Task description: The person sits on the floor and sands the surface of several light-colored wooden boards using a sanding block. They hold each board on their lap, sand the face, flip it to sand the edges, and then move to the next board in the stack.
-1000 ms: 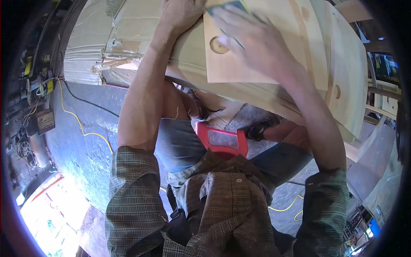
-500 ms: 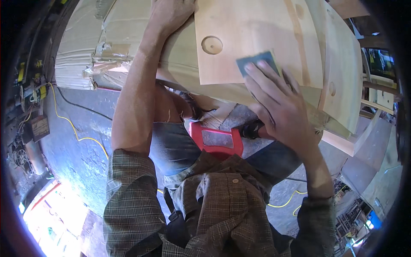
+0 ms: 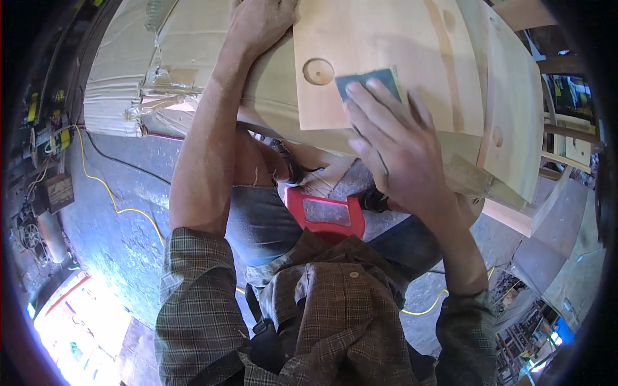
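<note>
A pale wooden panel [image 3: 360, 38] lies flat before me, with a round recess [image 3: 318, 71] near its left edge and a darker streak toward the right. My right hand [image 3: 405, 141] presses a dark green piece of sandpaper [image 3: 368, 83] against the panel, just right of the recess. Its fingers lie stretched over the sandpaper, and the pad's underside is hidden. At the top edge of the view, my left hand [image 3: 262, 24] rests beside the panel's left edge. Its fingertips are cut off by the frame.
Brown cardboard [image 3: 193, 48] spreads under and left of the panel. A second wooden panel [image 3: 512, 103] lies at the right. Between my legs stands a red plastic stool [image 3: 325, 209]. A yellow cord [image 3: 106, 183] runs along the grey floor [image 3: 116, 225].
My right hand has slid the sandpaper leftward and slightly up across the panel, closer to the recess. The left hand stays nearly in place.
</note>
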Available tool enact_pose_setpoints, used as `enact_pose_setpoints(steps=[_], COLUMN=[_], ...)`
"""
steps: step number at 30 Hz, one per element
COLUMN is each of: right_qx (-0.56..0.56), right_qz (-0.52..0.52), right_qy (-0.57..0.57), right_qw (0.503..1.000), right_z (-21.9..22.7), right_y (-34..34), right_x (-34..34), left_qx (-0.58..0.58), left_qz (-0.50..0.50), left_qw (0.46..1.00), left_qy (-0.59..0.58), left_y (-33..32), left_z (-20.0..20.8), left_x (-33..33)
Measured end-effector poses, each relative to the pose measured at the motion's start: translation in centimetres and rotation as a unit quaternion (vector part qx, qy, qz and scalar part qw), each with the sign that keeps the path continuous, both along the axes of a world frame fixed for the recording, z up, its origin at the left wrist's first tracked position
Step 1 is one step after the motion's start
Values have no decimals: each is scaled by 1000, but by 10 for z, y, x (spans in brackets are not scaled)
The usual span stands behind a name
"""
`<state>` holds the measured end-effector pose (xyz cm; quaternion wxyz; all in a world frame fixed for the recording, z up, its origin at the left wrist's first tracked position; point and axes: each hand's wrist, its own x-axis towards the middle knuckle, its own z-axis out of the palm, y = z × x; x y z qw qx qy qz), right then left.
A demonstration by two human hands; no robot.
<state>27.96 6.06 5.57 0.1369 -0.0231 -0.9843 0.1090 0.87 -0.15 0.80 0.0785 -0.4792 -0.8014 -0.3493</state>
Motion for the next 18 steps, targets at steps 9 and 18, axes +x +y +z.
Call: enact_pose_setpoints(steps=[9,18], right_qx=[-7,-501], right_qz=[-80,-143], right_qy=[43,-73], right_qw=[996,850], right_z=[-26,23], right_y=[29,6], right_x=[-99,190], left_qx=[-19,-58], left_qz=[-18,-1], left_qw=[999,993], left_qy=[-20,-107], left_y=[1,-6], left_z=[-5,5], left_x=[-11,-4])
